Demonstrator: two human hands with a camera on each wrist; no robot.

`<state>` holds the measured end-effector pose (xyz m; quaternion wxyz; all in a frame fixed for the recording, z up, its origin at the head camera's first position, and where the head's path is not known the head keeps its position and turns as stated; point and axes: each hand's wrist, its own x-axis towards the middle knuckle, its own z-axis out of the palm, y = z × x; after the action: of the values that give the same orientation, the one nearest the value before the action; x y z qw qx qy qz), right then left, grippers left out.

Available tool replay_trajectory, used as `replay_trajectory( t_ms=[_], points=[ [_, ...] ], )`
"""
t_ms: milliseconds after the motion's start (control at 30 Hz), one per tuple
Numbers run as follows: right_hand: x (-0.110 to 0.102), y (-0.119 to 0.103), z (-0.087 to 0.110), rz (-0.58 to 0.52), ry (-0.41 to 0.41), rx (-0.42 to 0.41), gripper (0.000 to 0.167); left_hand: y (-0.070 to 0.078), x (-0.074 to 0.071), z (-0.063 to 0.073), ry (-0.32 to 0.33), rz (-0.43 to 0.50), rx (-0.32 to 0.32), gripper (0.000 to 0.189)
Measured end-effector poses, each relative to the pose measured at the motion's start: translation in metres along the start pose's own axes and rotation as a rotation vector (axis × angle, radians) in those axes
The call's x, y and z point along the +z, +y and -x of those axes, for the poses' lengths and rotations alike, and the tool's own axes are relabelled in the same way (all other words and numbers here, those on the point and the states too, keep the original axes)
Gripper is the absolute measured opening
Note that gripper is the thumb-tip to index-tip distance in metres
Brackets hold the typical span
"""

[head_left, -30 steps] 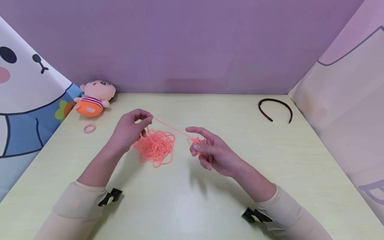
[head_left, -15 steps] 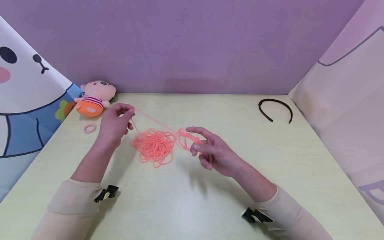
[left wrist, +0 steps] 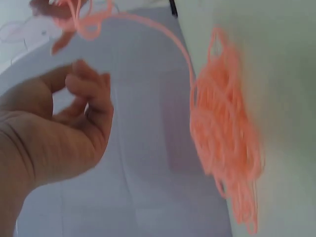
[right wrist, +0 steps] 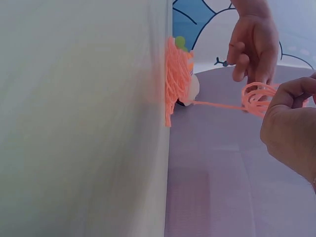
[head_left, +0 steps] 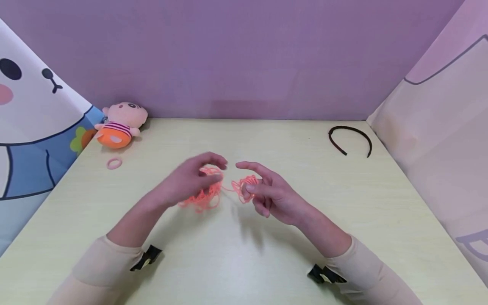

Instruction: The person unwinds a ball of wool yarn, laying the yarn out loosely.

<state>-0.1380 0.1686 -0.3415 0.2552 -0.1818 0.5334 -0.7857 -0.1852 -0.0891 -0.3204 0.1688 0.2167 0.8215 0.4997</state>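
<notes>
A loose heap of coral-pink string (head_left: 203, 201) lies on the table, also seen as the tangled string pile (left wrist: 222, 118) in the left wrist view. Above it in the head view is my left hand (head_left: 190, 180), its fingers loosely bent with nothing between them. My right hand (head_left: 276, 195) pinches a small bundle of string loops (head_left: 244, 186) between thumb and fingers, its index finger held out. One strand sags from that bundle back to the heap. In the right wrist view, the loops (right wrist: 256, 98) hang beside the fingers, raised off the table.
At the back left sits a plush doll (head_left: 120, 125) in orange shorts, with a pink ring (head_left: 114, 163) in front of it. A dark headband (head_left: 350, 129) lies at the back right. A purple panel (head_left: 244, 59) stands behind the table (head_left: 244, 262).
My left hand, holding the strand, drew it out to the left, then let go and came back right, close to the right hand. The right hand stayed in place with its loops.
</notes>
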Motion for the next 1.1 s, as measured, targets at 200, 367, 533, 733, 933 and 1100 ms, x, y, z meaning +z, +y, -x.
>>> replay_trajectory(
  t_ms=[200,367,533,733,933,1100],
  points=[
    [-0.001,0.0,0.0,-0.012,-0.051,-0.013,0.055,-0.004,0.022,0.003,-0.203,-0.118,-0.018,0.042],
    [-0.001,0.0,0.0,-0.031,-0.084,-0.024,0.058,-0.006,0.025,0.0,-0.189,-0.119,0.001,0.023],
    [-0.001,-0.001,0.0,-0.038,-0.078,-0.019,0.054,-0.006,0.014,-0.004,-0.079,-0.069,-0.021,0.009],
    [0.0,-0.001,0.0,-0.028,-0.064,-0.014,0.057,-0.006,-0.006,-0.006,0.102,-0.068,-0.114,0.012],
    [0.001,-0.001,0.0,-0.033,-0.038,-0.004,0.058,-0.01,-0.024,-0.006,0.239,-0.075,-0.138,0.015],
    [0.0,-0.001,0.0,-0.033,-0.036,-0.007,0.058,-0.017,-0.042,-0.002,0.346,-0.1,-0.162,0.02]
  ],
)
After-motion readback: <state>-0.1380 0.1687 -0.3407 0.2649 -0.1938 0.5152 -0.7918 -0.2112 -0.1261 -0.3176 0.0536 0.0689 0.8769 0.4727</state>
